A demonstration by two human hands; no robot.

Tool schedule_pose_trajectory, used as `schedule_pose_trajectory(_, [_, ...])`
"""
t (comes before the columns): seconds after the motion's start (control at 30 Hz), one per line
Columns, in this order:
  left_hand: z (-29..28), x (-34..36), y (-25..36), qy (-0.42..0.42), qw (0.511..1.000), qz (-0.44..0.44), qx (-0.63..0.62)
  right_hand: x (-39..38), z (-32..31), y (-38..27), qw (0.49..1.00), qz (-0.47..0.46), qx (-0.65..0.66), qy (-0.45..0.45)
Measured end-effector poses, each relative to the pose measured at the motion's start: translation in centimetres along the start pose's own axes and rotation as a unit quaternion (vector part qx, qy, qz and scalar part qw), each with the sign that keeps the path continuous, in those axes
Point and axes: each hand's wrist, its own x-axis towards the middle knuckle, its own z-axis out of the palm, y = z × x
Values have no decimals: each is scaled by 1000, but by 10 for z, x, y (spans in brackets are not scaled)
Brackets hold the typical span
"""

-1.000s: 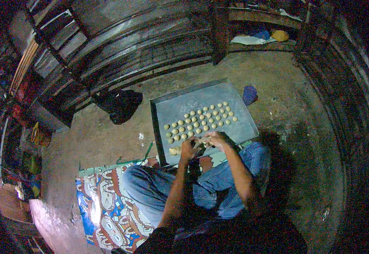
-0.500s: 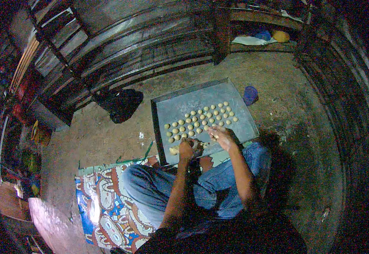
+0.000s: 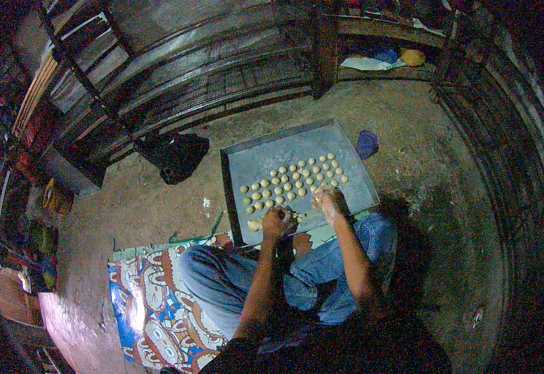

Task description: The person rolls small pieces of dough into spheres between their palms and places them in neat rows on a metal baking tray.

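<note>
A wide, shallow metal tray (image 3: pixel 363 179) lies in front of my crossed legs. Several rows of small pale dough balls (image 3: pixel 287 186) stand on its floured bottom. My right hand (image 3: pixel 328 206) hovers over the right part of the rows, its fingers bent together around a small pale piece of dough. Close to the tray's near edge my left hand (image 3: pixel 274 222) is closed; what it holds is hidden. Beside it on the left lies a larger lump of dough (image 3: pixel 255 225), and loose dough bits (image 3: pixel 300 217) show just to its right.
A purple cup (image 3: pixel 366 143) stands right of the tray. Left of it, a black bag (image 3: pixel 173 156) rests on the bare floor. Below lies a cartoon-patterned mat (image 3: pixel 159 299). Dark wooden furniture (image 3: pixel 222 68) lines the back, with bundles on a low shelf (image 3: pixel 384 75).
My right hand has drawn its fingers in and turned them downward, staying over the tray's right side. My left hand has barely moved. The whole view has shifted slightly.
</note>
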Motion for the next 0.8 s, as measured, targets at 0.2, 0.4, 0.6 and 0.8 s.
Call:
schedule_pose_trajectory(0.2, [-3, -4, 3, -6, 998, -23, -62, -13, 5, -20, 987, 70, 109, -91])
schedule_pose_trajectory(0.4, [-2, -3, -3, -39, 999, -7, -10, -20, 6, -27, 992, 64, 75, -81])
schedule_pose_trajectory(0.6, [-6, -5, 0, 57, 995, 80, 30, -14, 14, -7, 987, 0, -9, -158])
schedule_pose_trajectory(0.8, [-10, 7, 27, -59, 947, -98, -301, 18, -1, 34, 961, -43, -216, -169])
